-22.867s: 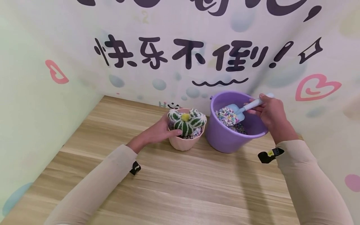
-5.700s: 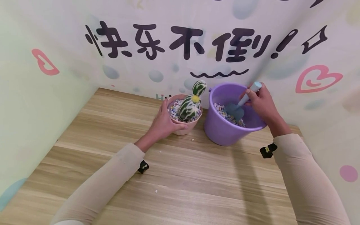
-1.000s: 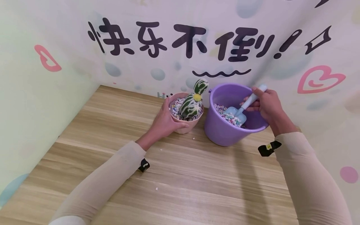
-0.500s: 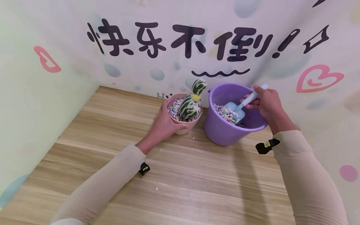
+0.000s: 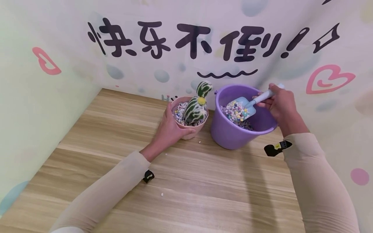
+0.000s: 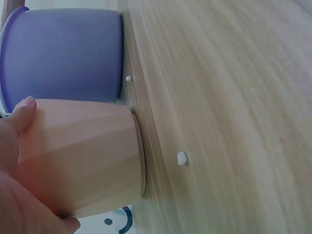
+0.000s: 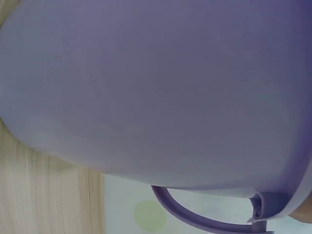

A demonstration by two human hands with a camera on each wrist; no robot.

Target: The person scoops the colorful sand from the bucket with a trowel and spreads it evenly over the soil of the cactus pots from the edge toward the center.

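Observation:
My left hand (image 5: pixel 170 129) grips the near left side of a pink flowerpot (image 5: pixel 193 132), thumb across its front; the left wrist view shows the pot (image 6: pixel 83 156) between thumb and fingers. In it leans a green-and-white cactus (image 5: pixel 194 110) with a yellow flower, set in multicoloured pebbles (image 5: pixel 179 111). Over the purple bucket (image 5: pixel 233 139) my right hand (image 5: pixel 281 102) holds the handle of a light blue hand shovel (image 5: pixel 260 97). A heap of pebbles (image 5: pixel 237 111) fills its blade, just inside the rim. More pebbles lie in the bucket below. In the right wrist view the bucket (image 7: pixel 161 92) hides nearly all of that hand.
Bucket and pot stand close together at the back of a wooden table (image 5: pixel 186 181), against a printed cloth wall (image 5: pixel 163 68). Stray pebbles lie on the tabletop, one white pebble (image 5: pixel 162 194) near the front. The bucket's handle (image 7: pixel 195 218) hangs on its far side.
Since earlier, the cactus has turned from wide to leaning right, and stray pebbles have appeared on the table. In the last second the loaded shovel has risen slightly and levelled inside the bucket.

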